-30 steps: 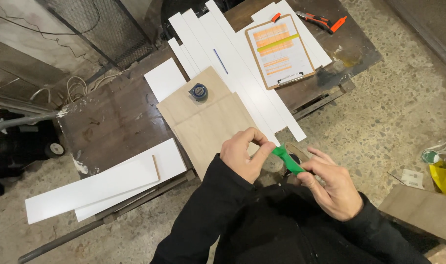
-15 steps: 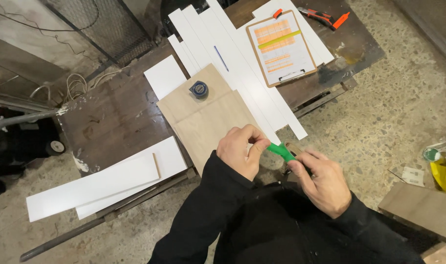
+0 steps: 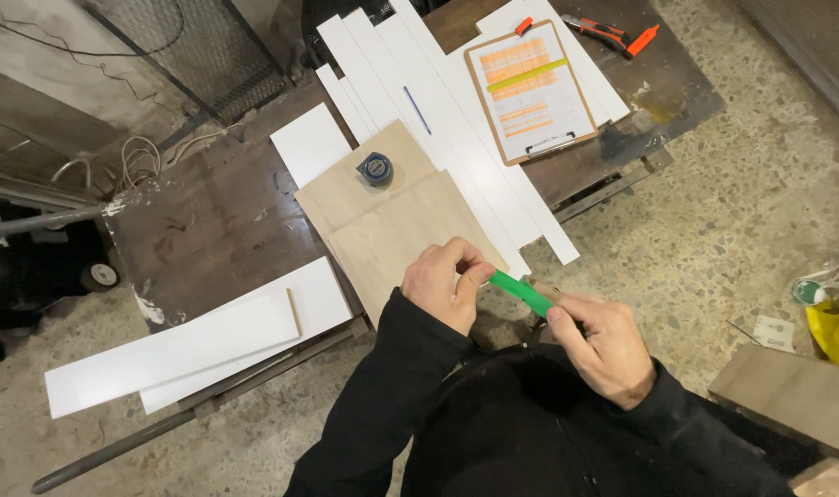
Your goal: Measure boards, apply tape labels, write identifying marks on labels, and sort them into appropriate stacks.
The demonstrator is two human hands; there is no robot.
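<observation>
Green strip (image 3: 521, 293) lower, between both grips.

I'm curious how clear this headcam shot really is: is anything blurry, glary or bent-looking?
Head view: even, soft light, no harsh glare; the white boards look bright but keep their edges. The left hand, right hand and green strip between them are fairly sharp. Under the bench it falls into dark shadow. The wide lens tilts and splays straight edges toward the corners.
</observation>
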